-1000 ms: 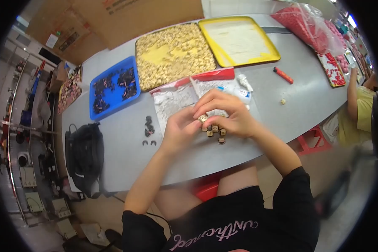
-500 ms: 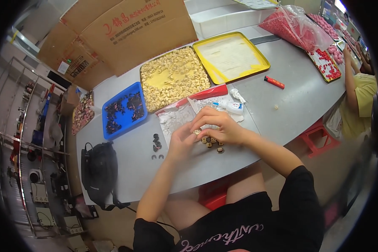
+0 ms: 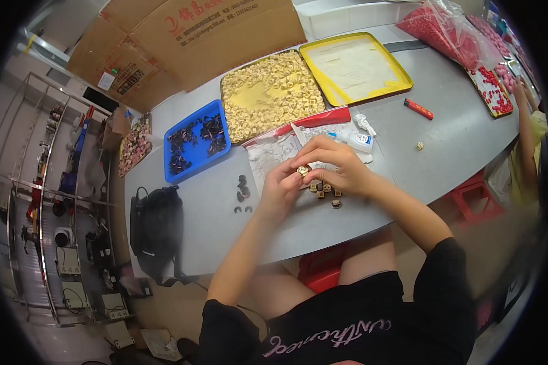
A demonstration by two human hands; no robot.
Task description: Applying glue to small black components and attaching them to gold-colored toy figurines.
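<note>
A small cream-coloured piece [image 3: 302, 172] is pinched between the fingertips of both my hands above the near part of the table. My left hand [image 3: 279, 193] holds it from the left, thumb and fingers closed; my right hand [image 3: 342, 165] grips it from the right with bent fingers. Just below my right hand lie several small brown-and-cream pieces [image 3: 324, 190], partly hidden by it. Left of my left hand sit dark curved pieces [image 3: 242, 190]. Beyond my hands, a white glue bottle [image 3: 360, 141] with a blue tip rests on a whitish, stained sheet [image 3: 265, 159].
A blue tray [image 3: 196, 142] holds dark pieces. Behind stand a yellow tray [image 3: 274, 94] of cream pieces and another yellow-rimmed tray [image 3: 359, 68]. A red tube [image 3: 419, 109] lies right; a black bag [image 3: 157, 228] sits left. A person's arm [image 3: 526, 140] shows far right.
The whole view has shifted, so the table appears farther right and higher. My hands stay together, and the cream piece between my fingertips now shows more clearly.
</note>
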